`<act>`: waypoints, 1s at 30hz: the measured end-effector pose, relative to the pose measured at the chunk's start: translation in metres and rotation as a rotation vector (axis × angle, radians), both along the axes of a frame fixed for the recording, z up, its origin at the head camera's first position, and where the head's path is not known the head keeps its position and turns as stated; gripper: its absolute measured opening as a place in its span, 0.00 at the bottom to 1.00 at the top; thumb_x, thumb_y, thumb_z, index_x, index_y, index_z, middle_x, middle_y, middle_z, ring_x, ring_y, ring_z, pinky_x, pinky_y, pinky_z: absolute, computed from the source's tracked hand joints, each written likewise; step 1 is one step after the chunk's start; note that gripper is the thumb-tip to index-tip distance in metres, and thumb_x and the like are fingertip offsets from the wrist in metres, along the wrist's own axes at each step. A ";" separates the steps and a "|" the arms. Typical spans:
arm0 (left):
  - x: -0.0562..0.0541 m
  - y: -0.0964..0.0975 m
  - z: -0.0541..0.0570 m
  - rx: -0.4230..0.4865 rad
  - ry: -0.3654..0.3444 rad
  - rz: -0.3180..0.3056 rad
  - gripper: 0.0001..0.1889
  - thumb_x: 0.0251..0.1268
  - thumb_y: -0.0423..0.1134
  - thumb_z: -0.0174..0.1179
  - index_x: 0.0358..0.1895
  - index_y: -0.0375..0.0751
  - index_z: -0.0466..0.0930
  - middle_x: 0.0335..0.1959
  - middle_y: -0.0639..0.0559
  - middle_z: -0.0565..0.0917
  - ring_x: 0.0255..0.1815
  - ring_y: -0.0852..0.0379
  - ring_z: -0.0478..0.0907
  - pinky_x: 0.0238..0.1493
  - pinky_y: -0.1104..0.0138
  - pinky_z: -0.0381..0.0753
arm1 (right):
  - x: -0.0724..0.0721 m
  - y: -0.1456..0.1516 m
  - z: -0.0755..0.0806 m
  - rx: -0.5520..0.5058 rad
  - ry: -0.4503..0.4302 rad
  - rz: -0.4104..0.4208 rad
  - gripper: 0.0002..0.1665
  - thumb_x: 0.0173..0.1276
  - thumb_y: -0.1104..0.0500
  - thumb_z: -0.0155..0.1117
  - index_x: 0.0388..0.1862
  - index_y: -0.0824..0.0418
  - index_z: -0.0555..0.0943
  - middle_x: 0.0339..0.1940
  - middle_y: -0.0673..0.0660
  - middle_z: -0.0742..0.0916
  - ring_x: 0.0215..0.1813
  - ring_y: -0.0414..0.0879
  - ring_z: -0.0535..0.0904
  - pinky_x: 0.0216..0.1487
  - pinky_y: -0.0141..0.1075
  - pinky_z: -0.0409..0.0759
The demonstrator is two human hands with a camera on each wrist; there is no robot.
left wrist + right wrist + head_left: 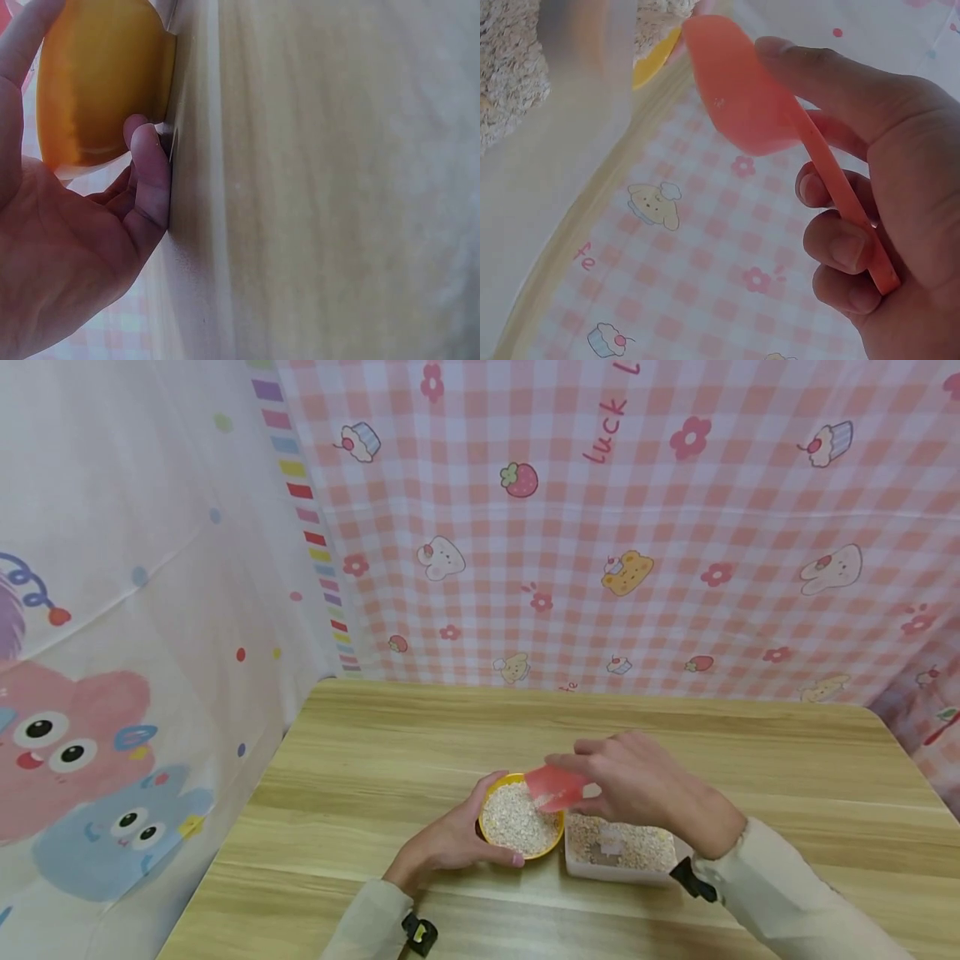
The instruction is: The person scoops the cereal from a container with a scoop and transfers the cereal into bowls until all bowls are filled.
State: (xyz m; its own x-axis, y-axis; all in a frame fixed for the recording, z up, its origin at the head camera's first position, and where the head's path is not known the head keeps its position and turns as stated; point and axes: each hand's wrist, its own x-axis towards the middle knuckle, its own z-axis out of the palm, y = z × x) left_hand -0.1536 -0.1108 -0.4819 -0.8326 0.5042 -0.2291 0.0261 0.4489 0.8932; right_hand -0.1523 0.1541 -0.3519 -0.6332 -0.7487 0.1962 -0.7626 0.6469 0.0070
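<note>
A yellow bowl [105,82] full of pale oat flakes [516,822] sits on the wooden table in the head view. My left hand [459,835] holds it from the left side, thumb at the near rim and fingers around the far side. In my right hand [630,777] is a coral-pink scoop [742,90], its handle gripped by curled fingers with the index finger along the scoop's edge. The scoop is tilted over the bowl's right rim, with a few flakes on it. Just right of the bowl, under the right hand, stands a translucent plastic container [617,874] of oat flakes.
The wooden table [360,743] reaches back to a pink checked cloth [480,602] hung behind it. A white cloth with cartoon figures [82,735] hangs along the left side. Dark straps with clips circle both sleeves [780,877].
</note>
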 end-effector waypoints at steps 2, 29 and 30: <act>0.000 0.000 0.000 -0.004 0.003 0.002 0.62 0.43 0.53 0.80 0.79 0.62 0.43 0.71 0.49 0.67 0.69 0.49 0.65 0.70 0.45 0.60 | 0.000 0.001 0.000 0.016 0.025 -0.002 0.30 0.51 0.45 0.80 0.53 0.51 0.86 0.27 0.47 0.82 0.17 0.34 0.61 0.18 0.26 0.61; -0.002 0.001 -0.002 0.011 0.026 -0.010 0.61 0.44 0.50 0.80 0.79 0.61 0.45 0.68 0.47 0.69 0.67 0.48 0.67 0.69 0.45 0.62 | 0.004 0.018 -0.004 -0.014 0.028 -0.015 0.30 0.52 0.44 0.79 0.54 0.53 0.85 0.27 0.47 0.82 0.18 0.34 0.60 0.21 0.27 0.62; -0.002 0.001 -0.002 0.011 0.024 -0.010 0.61 0.44 0.51 0.80 0.79 0.61 0.45 0.69 0.47 0.69 0.67 0.49 0.66 0.69 0.45 0.61 | 0.004 0.020 -0.004 -0.029 0.017 -0.013 0.30 0.53 0.44 0.79 0.54 0.53 0.85 0.27 0.47 0.82 0.18 0.34 0.60 0.21 0.27 0.62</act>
